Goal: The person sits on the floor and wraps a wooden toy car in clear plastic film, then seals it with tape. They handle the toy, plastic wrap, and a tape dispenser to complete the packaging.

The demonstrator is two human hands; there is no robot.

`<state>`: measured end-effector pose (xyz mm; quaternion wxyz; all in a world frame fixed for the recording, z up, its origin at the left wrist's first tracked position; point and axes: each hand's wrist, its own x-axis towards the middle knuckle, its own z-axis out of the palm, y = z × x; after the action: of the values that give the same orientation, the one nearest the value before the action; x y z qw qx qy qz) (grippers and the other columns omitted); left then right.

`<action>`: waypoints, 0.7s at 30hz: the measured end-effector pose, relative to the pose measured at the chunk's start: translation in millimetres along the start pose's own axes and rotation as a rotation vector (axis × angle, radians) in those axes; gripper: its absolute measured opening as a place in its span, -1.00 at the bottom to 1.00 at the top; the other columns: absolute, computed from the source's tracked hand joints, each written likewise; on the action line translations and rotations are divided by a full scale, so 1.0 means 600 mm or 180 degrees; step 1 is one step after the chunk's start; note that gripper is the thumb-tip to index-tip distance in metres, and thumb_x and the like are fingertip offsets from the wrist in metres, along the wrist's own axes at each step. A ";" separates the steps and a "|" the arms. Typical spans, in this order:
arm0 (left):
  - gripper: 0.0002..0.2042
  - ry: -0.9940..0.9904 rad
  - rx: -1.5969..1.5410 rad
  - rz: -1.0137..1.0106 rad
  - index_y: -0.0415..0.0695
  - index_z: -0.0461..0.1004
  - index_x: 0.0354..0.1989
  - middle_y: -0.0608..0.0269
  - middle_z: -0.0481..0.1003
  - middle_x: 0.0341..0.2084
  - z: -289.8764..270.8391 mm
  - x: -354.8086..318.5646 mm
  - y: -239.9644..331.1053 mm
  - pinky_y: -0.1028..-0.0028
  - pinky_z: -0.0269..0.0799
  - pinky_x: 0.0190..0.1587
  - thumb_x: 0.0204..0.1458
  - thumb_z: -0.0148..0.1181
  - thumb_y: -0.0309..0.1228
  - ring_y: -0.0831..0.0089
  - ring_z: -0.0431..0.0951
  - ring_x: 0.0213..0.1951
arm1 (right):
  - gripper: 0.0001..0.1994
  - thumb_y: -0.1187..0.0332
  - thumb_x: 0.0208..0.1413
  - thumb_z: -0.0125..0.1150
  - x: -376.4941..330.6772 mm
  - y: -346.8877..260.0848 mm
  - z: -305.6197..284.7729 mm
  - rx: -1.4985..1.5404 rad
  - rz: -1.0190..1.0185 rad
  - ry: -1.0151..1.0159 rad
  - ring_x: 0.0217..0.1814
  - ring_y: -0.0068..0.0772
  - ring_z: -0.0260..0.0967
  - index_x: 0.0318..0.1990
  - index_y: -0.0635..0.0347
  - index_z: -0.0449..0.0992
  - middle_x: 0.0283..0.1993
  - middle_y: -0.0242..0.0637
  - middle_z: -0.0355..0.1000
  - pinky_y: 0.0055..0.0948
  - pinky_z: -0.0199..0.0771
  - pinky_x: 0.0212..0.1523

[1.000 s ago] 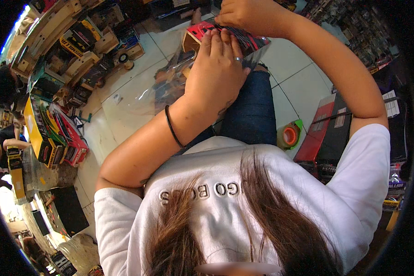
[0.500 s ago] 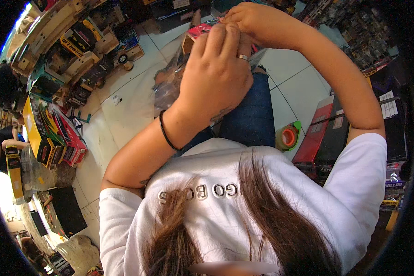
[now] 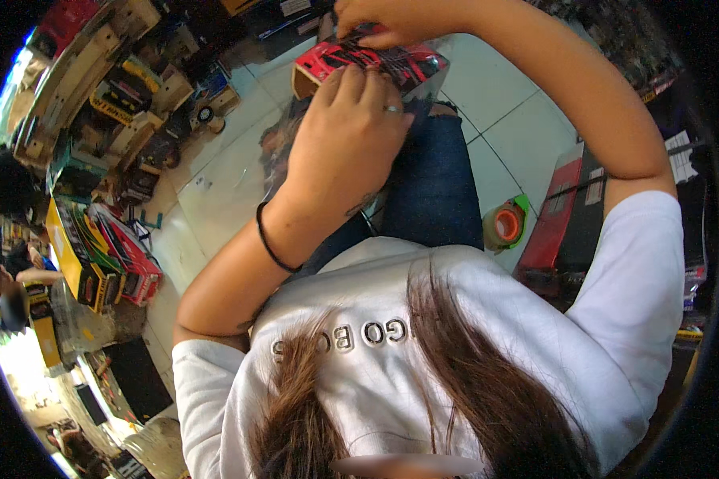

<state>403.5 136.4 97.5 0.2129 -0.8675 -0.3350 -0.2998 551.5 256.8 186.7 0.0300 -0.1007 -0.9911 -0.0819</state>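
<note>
- Two hands meet at one red-and-black box (image 3: 411,65), which lies just under the left fingertips and below the right hand in the view.
- Left hand (image 3: 347,128): back upward, fingers bent together over the near side of the box and touching it; the palm is hidden, so I cannot tell how firmly it grips.
- Right hand (image 3: 403,20): at the far side of the box, beyond the left hand, thumb reaching over the top and set a little apart from the fingers; whether it pinches anything I cannot tell.
- The box's left end, just left of the left fingertips, shows a pale inner edge.
- Clear film (image 3: 276,148) hangs left of the left hand.
- Jeans (image 3: 439,180) are nearer the body than the box, right of the left wrist.
- Tape (image 3: 507,223), orange with green, sits well apart from both hands, toward the body and to their right.
- Boxes (image 3: 76,247), yellow and red, stand well left of the left hand.
</note>
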 end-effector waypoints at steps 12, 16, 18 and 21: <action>-0.68 -0.0380 0.0432 -0.0291 -0.24 0.49 -0.13 0.11 0.46 -0.12 -0.018 -0.012 -0.005 0.10 0.07 0.25 0.04 0.08 -0.26 0.20 0.39 0.02 | -0.86 0.33 -0.08 0.04 -0.020 -0.006 0.038 -0.1200 -0.0378 0.0430 -0.23 -0.27 0.41 -0.57 0.14 0.44 -0.41 -0.28 0.45 -0.37 0.37 -0.15; -0.71 -0.0344 0.0618 -0.0376 -0.20 0.51 -0.20 0.13 0.47 -0.15 -0.018 -0.011 -0.006 0.09 0.05 0.24 0.03 0.09 -0.25 0.25 0.37 0.05 | -0.85 0.33 -0.07 0.04 -0.015 -0.007 0.036 -0.1070 -0.0661 0.0488 -0.22 -0.26 0.40 -0.58 0.15 0.43 -0.38 -0.26 0.45 -0.36 0.37 -0.14; -0.73 -0.0255 0.0666 -0.0369 -0.18 0.52 -0.22 0.13 0.46 -0.17 -0.021 -0.011 -0.007 0.11 0.09 0.20 0.02 0.10 -0.25 0.26 0.35 0.06 | -0.86 0.33 -0.07 0.05 -0.016 -0.011 0.032 -0.0982 -0.0600 0.0331 -0.22 -0.23 0.40 -0.55 0.17 0.44 -0.37 -0.24 0.45 -0.33 0.38 -0.14; -0.74 -0.0027 0.0657 -0.0408 -0.17 0.51 -0.24 0.14 0.45 -0.17 -0.028 -0.006 -0.008 0.14 0.14 0.12 0.00 0.12 -0.25 0.25 0.33 0.06 | -0.86 0.36 -0.08 0.08 -0.021 -0.021 0.022 -0.0627 -0.0435 -0.0135 -0.21 -0.15 0.39 -0.50 0.24 0.46 -0.35 -0.18 0.44 -0.28 0.39 -0.14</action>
<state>391.4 128.5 108.1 0.2801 -0.8190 -0.4197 -0.2731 560.5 244.5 171.1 -0.0068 -0.0371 -0.9832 -0.1785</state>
